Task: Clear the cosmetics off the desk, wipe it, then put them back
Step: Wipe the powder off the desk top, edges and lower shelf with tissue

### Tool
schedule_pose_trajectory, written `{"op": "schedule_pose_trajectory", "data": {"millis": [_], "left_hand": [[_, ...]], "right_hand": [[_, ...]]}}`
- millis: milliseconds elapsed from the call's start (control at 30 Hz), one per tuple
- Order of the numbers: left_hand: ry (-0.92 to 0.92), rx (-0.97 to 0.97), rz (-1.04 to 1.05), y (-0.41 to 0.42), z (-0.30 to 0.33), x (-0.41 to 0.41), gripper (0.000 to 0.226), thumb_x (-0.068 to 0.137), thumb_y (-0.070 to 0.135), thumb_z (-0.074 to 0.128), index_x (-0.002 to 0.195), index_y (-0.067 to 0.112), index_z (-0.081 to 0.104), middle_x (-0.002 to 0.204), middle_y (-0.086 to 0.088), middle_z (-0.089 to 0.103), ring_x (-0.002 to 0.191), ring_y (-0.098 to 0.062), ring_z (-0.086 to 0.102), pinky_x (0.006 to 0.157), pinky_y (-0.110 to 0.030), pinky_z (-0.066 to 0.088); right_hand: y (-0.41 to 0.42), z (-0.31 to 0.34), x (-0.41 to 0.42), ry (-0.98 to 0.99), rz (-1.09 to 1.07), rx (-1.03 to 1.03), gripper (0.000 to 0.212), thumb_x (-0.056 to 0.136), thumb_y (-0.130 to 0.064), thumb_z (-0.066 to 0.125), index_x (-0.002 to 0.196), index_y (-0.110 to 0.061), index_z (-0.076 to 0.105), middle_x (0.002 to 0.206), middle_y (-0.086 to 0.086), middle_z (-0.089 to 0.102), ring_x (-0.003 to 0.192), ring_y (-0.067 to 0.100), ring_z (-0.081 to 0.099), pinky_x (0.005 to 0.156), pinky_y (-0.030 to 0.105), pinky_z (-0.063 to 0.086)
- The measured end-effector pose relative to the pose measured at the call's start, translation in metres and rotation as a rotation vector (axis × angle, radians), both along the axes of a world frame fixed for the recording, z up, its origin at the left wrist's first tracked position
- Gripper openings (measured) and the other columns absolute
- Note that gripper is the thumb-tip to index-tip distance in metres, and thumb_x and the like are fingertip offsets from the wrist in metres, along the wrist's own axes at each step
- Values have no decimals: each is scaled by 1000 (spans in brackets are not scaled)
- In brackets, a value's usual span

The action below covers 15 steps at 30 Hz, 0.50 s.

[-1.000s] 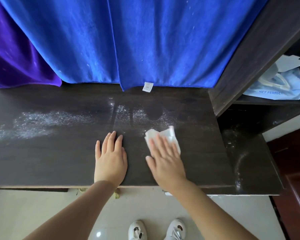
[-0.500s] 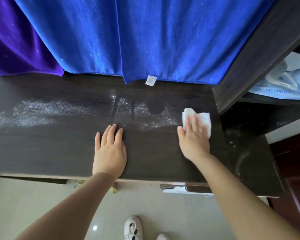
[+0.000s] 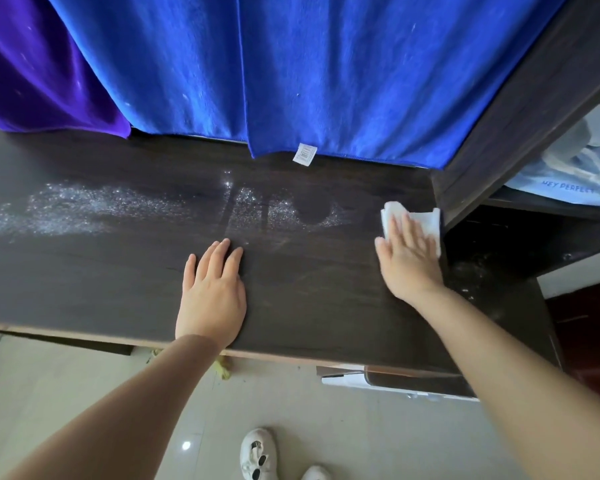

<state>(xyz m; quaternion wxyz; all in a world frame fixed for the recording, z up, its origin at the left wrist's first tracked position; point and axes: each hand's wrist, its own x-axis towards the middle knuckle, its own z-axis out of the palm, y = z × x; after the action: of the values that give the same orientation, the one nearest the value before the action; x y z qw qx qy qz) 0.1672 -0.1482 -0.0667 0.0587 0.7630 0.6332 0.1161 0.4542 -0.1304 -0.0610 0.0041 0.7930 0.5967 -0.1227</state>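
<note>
A dark wooden desk point(image 3: 84, 282) runs across the view, with no cosmetics on it. A band of white dust point(image 3: 94, 211) lies along its back half, with round and straight bare marks near the middle. My right hand point(image 3: 407, 259) lies flat, fingers together, pressing a folded white tissue point(image 3: 426, 221) onto the desk's right end, against the dark side panel. My left hand point(image 3: 212, 289) rests palm down near the front edge at the middle, holding nothing.
A blue cloth point(image 3: 326, 74) and a purple cloth point(image 3: 32, 71) hang behind the desk. A dark shelf unit point(image 3: 520, 109) stands at the right, with a light blue bag point(image 3: 568, 174) on a shelf. A dusty lower surface point(image 3: 492, 289) lies right of the desk. White shoes point(image 3: 257, 453) are on the tiled floor.
My right hand has slid the tissue from the desk's middle front to the right end, up against the side panel. My left hand has stayed in place.
</note>
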Motion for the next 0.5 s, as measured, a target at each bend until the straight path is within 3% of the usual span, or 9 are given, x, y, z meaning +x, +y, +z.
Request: {"op": "schedule_pose_trajectory", "data": {"millis": [67,167,267,333,433,500], "left_hand": [[2,-5,-2,0,-1,0,55,85,22,19,130,6,46,140,-15,42,132,-30,32,112,-49,17],[-17,-2,3,0,-2,-1,57,84,24,16,129,4,47,139,-15,43,132,-29,33,112,-48,17],[-21,-4,8,-1,-2,-2,57,84,23,16,127,3,48,138,-15,45,130,-30,36,111,-49,19],[-19,-7,10,0,-1,-1,56,84,22,17,127,3,48,137,-16,46,129,-31,37,111,-49,20],[-15,-6,13,1,-2,-1,54,85,21,19,125,3,50,135,-16,47,128,-32,39,110,-50,22],[-10,-8,12,1,-1,0,53,84,21,20,125,3,50,134,-16,48,127,-32,40,109,-51,24]], "right_hand": [[4,-2,-47,55,119,30,53,99,-40,13,148,-24,0,158,3,-5,145,17,-3,117,39,-3],[-21,-8,-102,104,601,194,55,95,-41,18,146,-19,21,155,7,21,143,24,17,117,42,10],[-36,-2,-76,119,939,140,54,95,-39,22,146,-21,20,154,2,22,143,17,13,115,29,-2],[-19,0,-29,72,802,176,60,91,-46,16,147,-23,15,155,0,21,143,16,12,114,27,-2],[24,-5,35,-27,239,144,73,82,-50,-5,147,-21,13,155,2,17,143,21,13,118,41,-1],[44,-9,31,-97,21,151,66,89,-45,0,146,-15,12,154,7,15,142,25,12,117,47,4]]}}
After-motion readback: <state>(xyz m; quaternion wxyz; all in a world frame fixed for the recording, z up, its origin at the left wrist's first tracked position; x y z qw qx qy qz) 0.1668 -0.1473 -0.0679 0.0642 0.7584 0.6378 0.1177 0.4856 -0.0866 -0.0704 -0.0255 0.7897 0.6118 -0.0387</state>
